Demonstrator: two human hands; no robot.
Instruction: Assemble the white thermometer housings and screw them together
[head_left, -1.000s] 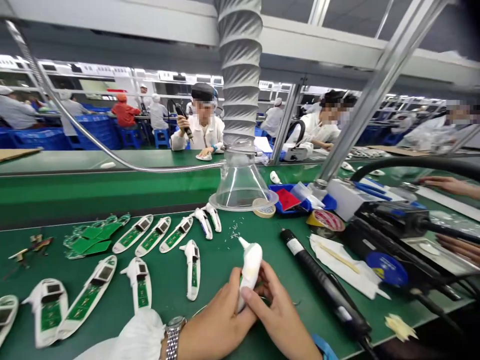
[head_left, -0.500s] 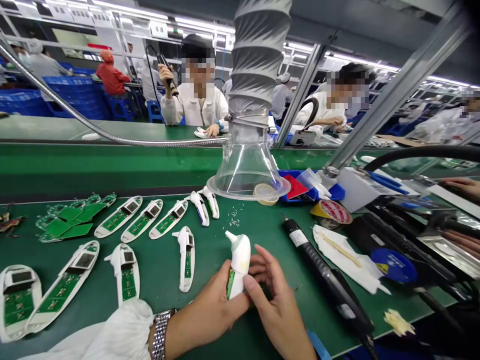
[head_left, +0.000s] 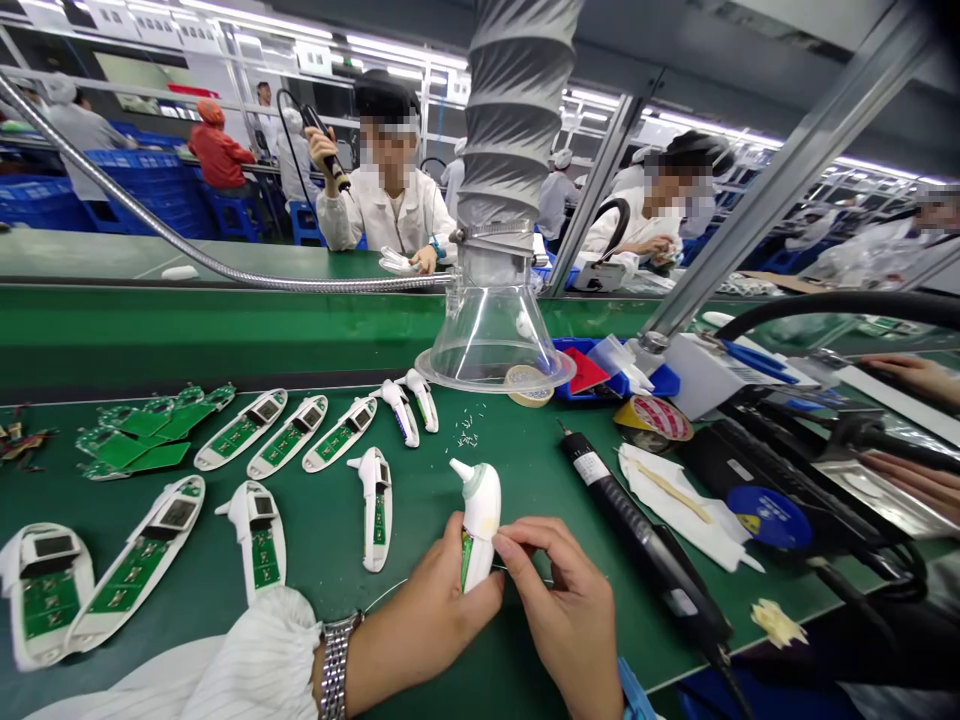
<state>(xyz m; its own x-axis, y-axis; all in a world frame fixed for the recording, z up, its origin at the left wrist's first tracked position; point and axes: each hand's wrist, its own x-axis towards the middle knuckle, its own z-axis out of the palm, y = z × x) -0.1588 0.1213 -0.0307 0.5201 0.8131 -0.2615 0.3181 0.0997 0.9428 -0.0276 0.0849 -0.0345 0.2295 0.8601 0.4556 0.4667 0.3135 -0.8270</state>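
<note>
A white ear thermometer (head_left: 482,497), its tapered probe tip pointing up and left, is gripped near its lower half by my left hand (head_left: 431,605). Green circuit board shows along its open left side. My right hand (head_left: 562,600) is closed in a pinch against the right edge of the casing; what sits between thumb and index finger is hidden. A thin pale wire or thread (head_left: 386,594) shows beside my left hand. To the left lies another opened thermometer (head_left: 376,510), board exposed, and beyond it a probe-tipped thermometer half (head_left: 262,540).
Several open housings with boards (head_left: 244,430) and a pile of green circuit boards (head_left: 146,435) lie on the left. A clear fume hood (head_left: 491,345) hangs ahead above small white bits (head_left: 466,435). On the right are a black electric screwdriver (head_left: 645,540), tape roll (head_left: 654,417) and white paper (head_left: 679,505).
My right hand has gone from spread fingers to a pinch at the thermometer's right edge. The thin pale wire now shows beside my hands. The thermometer stays in my left hand.
</note>
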